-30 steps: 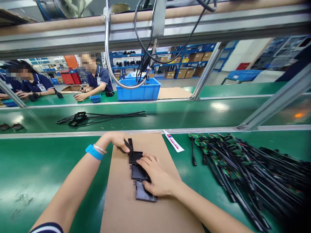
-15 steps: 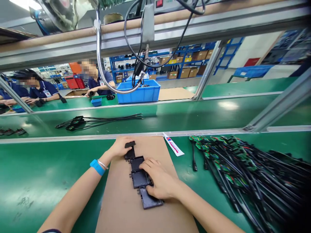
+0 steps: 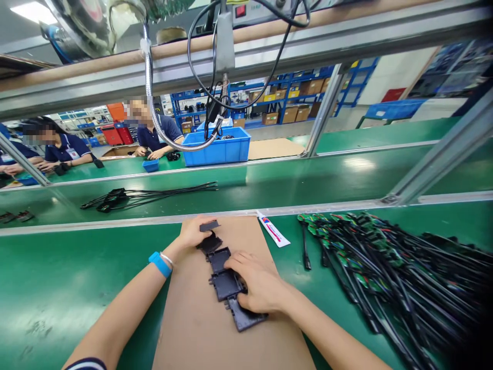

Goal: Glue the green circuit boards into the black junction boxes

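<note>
A row of black plastic housing pieces [image 3: 223,282] lies on a brown cardboard sheet [image 3: 200,329] in front of me. My right hand [image 3: 256,285] rests on top of the row, fingers curled and pressing on the middle pieces. My left hand [image 3: 194,232] is closed on the far end piece [image 3: 209,241] of the row, near the cardboard's far edge. A blue band and a thin bracelet sit on my left wrist.
A large heap of black cables with green circuit boards [image 3: 385,267] fills the green bench to my right. A white tube [image 3: 274,229] lies by the cardboard. Beyond the rail, a conveyor carries a cable assembly [image 3: 115,196]. A blue bin [image 3: 215,146] and two seated people are opposite.
My left hand has brought the end piece down from a raised angle onto the row. My right hand stays pressed on the row. The cable assembly on the conveyor has drifted left.
</note>
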A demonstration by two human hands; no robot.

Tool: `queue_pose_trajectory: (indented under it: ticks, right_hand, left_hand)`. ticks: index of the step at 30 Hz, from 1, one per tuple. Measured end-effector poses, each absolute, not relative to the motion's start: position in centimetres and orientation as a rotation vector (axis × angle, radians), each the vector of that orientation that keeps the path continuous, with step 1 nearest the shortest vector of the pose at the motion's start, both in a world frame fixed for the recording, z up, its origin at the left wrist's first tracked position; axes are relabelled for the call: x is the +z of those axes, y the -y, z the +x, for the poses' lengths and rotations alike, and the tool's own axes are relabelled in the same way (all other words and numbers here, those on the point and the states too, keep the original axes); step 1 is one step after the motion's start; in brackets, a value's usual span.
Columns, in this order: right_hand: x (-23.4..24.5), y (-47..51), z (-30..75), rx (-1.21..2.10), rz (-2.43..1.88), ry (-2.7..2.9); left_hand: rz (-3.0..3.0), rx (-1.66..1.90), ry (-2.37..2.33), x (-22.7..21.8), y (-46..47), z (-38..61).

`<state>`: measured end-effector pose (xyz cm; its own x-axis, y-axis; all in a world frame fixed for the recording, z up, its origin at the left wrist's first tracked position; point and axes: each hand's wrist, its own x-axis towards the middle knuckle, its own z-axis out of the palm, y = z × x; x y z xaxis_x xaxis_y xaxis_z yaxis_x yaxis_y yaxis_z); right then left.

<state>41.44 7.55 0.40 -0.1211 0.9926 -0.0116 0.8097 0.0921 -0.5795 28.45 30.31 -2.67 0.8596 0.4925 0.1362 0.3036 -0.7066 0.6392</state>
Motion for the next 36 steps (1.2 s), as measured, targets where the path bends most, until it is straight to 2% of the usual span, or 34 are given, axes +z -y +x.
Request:
queue_pose_trajectory:
  ticks: [4, 15, 22, 26, 31, 36]
  right_hand:
    - [-0.3, -7.5, 40.2, 0.600, -1.765, 1.965]
    - [-2.4, -7.8, 38.7, 0.522, -1.682, 1.804]
    - [-2.6, -10.1, 34.4, 0.565, -1.594, 1.845]
    - [-2.3, -11.0, 31.3, 0.491, -1.716, 1.827]
    - [-2.7, -10.7, 30.0, 0.375, -1.905, 1.902]
    - [-1.7, -9.1, 33.2, 0.259, -1.861, 1.996]
  left_hand:
    - [2.379, 0.391, -0.447, -2.9, -30.5, 28.6]
    - [2.427, 0.285, -0.464, -3.6, -32.5, 29.0]
    - [2.495, 0.257, -0.539, -3.5, -33.6, 22.2]
    - [2.517, 0.272, -0.659, -3.6, -33.9, 20.3]
    - [2.516, 0.292, -0.518, -4.8, -34.3, 21.4]
    - [2.521, 0.270, -0.522, -6.4, -35.9, 21.5]
